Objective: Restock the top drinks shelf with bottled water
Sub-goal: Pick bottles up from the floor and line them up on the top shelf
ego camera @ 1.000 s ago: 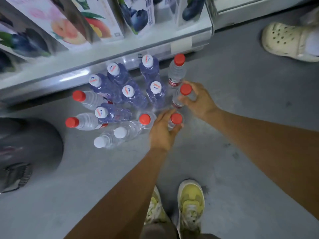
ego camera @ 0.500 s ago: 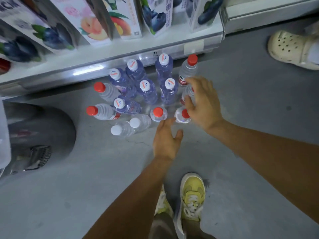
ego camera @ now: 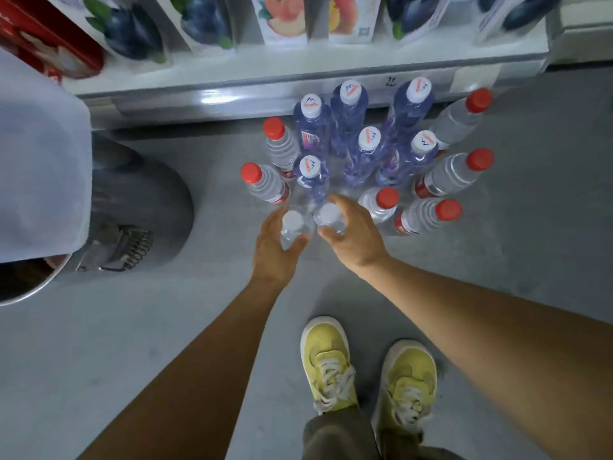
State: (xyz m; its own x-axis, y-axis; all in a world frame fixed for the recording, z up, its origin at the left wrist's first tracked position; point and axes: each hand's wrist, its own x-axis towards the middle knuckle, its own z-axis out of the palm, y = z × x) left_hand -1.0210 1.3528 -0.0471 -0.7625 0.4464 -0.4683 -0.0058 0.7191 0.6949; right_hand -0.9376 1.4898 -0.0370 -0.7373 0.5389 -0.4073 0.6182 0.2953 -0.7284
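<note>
A cluster of water bottles stands on the grey floor in front of the bottom shelf [ego camera: 298, 94]: several clear ones with red caps [ego camera: 446, 210], several blue-tinted ones with white logo caps [ego camera: 368, 151]. Nearest me stand two clear bottles with plain white caps. My left hand [ego camera: 275, 247] grips the left white-capped bottle [ego camera: 293, 224] around its shoulder. My right hand [ego camera: 351, 230] curls around the right white-capped bottle [ego camera: 328, 214], thumb and fingers on either side of its neck.
The bottom shelf carries juice cartons [ego camera: 285, 18] with fruit pictures. A dark round object [ego camera: 142, 207] and a pale plastic bin [ego camera: 39, 161] stand at the left. My yellow shoes [ego camera: 328, 366] are on the floor below the bottles.
Both hands left the red-capped bottles on the right side of the cluster and moved left onto the two plain white-capped bottles. The camera moved closer.
</note>
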